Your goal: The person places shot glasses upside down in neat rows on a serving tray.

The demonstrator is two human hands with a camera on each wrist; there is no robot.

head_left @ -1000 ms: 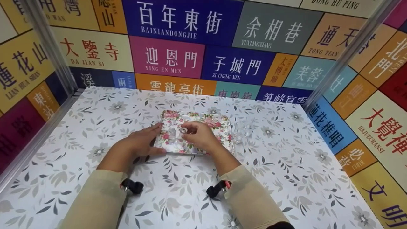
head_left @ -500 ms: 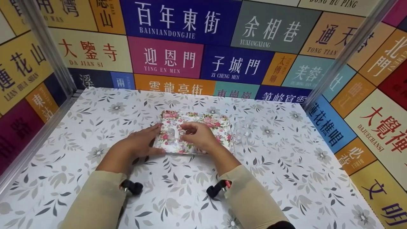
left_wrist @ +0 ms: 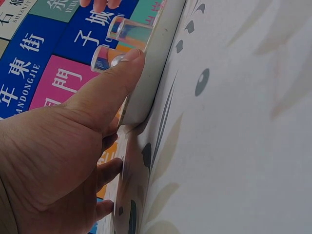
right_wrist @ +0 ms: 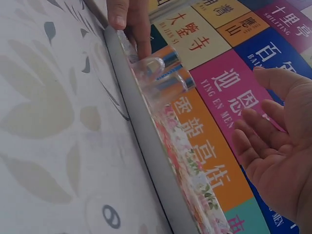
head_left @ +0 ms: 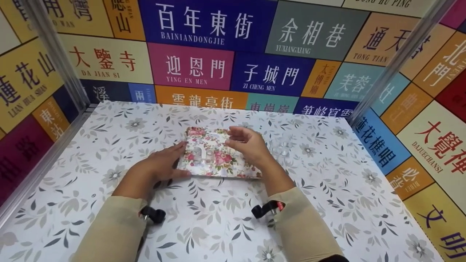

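A tray (head_left: 238, 170) with a rose print and pale sides lies on the table. My left hand (head_left: 160, 163) touches its near left corner, with the thumb (left_wrist: 129, 61) on the near rim and the fingers along the left side. Two small clear cups (head_left: 197, 152) stand side by side on the tray's left half; they show as clear cylinders (right_wrist: 173, 83) in the right wrist view. Above the tray's right part is my right hand (head_left: 251, 145), holding nothing, its fingers (right_wrist: 253, 129) loosely bent and apart from the cups.
More clear cups (head_left: 282, 147) stand on the table just right of the tray, partly behind the right hand. A leaf-patterned cloth (head_left: 204, 225) covers the table. Signboard-printed walls (head_left: 196, 65) enclose the back and sides, with metal posts (head_left: 397, 62) at the corners.
My right hand has let go of a clear cup beside the other one on the tray and moved right and up. My left hand has stayed at the tray's corner.
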